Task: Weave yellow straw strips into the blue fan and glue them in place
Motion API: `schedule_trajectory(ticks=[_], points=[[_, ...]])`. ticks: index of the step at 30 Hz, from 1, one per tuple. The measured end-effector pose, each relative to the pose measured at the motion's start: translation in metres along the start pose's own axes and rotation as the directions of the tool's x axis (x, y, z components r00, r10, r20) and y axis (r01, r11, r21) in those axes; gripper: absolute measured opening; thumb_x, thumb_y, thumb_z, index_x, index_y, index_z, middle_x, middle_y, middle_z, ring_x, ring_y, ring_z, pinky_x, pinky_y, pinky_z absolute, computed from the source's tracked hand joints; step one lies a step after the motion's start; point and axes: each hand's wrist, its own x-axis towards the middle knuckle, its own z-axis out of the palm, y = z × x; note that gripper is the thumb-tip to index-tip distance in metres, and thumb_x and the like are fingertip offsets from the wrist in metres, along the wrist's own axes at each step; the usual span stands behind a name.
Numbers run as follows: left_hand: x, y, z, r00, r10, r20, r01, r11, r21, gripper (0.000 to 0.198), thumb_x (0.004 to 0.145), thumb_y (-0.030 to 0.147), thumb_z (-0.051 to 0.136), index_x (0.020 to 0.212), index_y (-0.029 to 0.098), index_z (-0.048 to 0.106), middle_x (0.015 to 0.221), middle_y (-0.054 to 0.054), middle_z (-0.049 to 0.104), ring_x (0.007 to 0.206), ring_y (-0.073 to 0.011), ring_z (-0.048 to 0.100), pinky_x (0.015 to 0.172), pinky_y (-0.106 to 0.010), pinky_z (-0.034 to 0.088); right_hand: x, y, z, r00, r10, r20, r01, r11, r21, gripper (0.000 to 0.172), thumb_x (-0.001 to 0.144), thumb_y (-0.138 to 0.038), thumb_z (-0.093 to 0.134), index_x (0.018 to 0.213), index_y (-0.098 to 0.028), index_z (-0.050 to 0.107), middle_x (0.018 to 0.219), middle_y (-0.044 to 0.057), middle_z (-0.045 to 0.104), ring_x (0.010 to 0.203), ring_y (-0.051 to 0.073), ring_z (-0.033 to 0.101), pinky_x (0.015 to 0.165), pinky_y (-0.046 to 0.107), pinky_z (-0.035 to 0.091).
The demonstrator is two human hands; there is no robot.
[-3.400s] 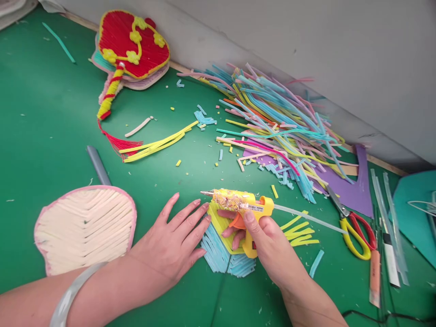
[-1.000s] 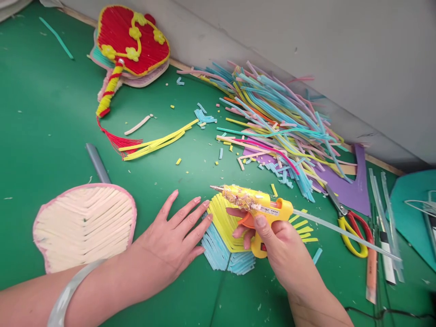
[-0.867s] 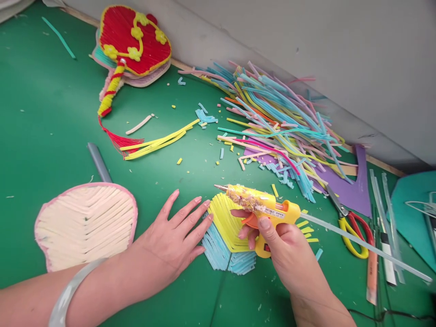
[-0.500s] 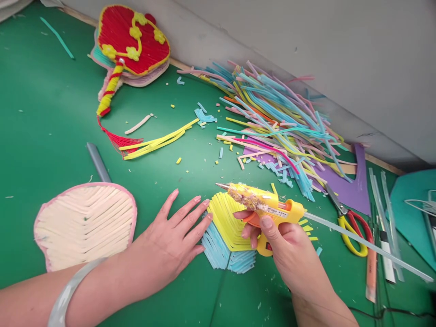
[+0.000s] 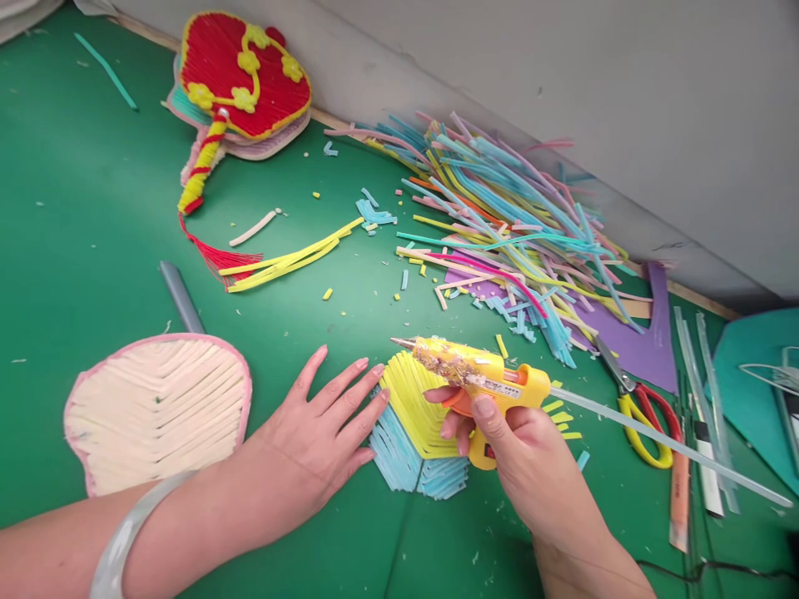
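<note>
In my right hand (image 5: 524, 449) is a yellow hot glue gun (image 5: 465, 362), its metal nozzle pointing left and a long clear glue stick (image 5: 662, 441) sticking out behind. Below the gun lies a panel of yellow and blue strips (image 5: 418, 408), partly covered by the gun and my hand. My left hand (image 5: 330, 424) rests flat, fingers spread, with its fingertips at the panel's left edge. Left of that hand lies a cream fan-shaped piece (image 5: 159, 408) with a pink border, its lower part hidden by my forearm.
A red and yellow fan (image 5: 243, 79) with a tassel lies at the back left. Loose coloured strips (image 5: 499, 208) are heaped along the wall. Scissors (image 5: 642, 416), an orange-handled cutter (image 5: 680, 491) and clear glue sticks (image 5: 717, 408) lie at right. Yellow strips (image 5: 293, 258) lie mid-table.
My right hand has shifted slightly left with the glue gun. My left hand stays in place at the panel.
</note>
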Motion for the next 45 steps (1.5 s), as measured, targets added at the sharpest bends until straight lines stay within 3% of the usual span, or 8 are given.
schedule_trajectory(ticks=[24, 38, 45], points=[[-0.002, 0.000, 0.005, 0.999, -0.006, -0.035, 0.005, 1.000, -0.007, 0.042, 0.099, 0.041, 0.049, 0.129, 0.014, 0.061, 0.143, -0.014, 0.058, 0.136, -0.0297, 0.050, 0.123, -0.057, 0.011, 0.002, 0.006, 0.000, 1.000, -0.011, -0.007, 0.012, 0.999, 0.034, 0.058, 0.084, -0.071, 0.058, 0.091, -0.017, 0.077, 0.068, 0.005, 0.064, 0.058, 0.014, 0.054, 0.055, 0.026, 0.052], [0.000, 0.000, -0.001, 1.000, -0.007, 0.015, 0.008, 1.000, -0.006, 0.044, 0.098, 0.041, 0.053, 0.131, 0.014, 0.060, 0.144, -0.015, 0.056, 0.136, -0.0307, 0.050, 0.123, -0.057, 0.010, 0.002, 0.013, 0.001, 1.000, -0.015, -0.008, 0.015, 0.999, 0.034, 0.058, 0.086, -0.071, 0.055, 0.095, -0.018, 0.077, 0.068, 0.004, 0.064, 0.058, 0.014, 0.054, 0.057, 0.026, 0.052], [0.001, 0.001, -0.001, 1.000, -0.006, 0.010, 0.006, 1.000, -0.001, 0.042, 0.096, 0.040, 0.056, 0.130, 0.015, 0.061, 0.142, -0.015, 0.058, 0.135, -0.0308, 0.051, 0.122, -0.059, 0.016, 0.002, 0.013, 0.000, 1.000, -0.006, -0.013, 0.006, 1.000, -0.006, 0.061, 0.086, -0.073, 0.052, 0.096, -0.018, 0.077, 0.067, 0.004, 0.064, 0.058, 0.015, 0.054, 0.056, 0.027, 0.052]])
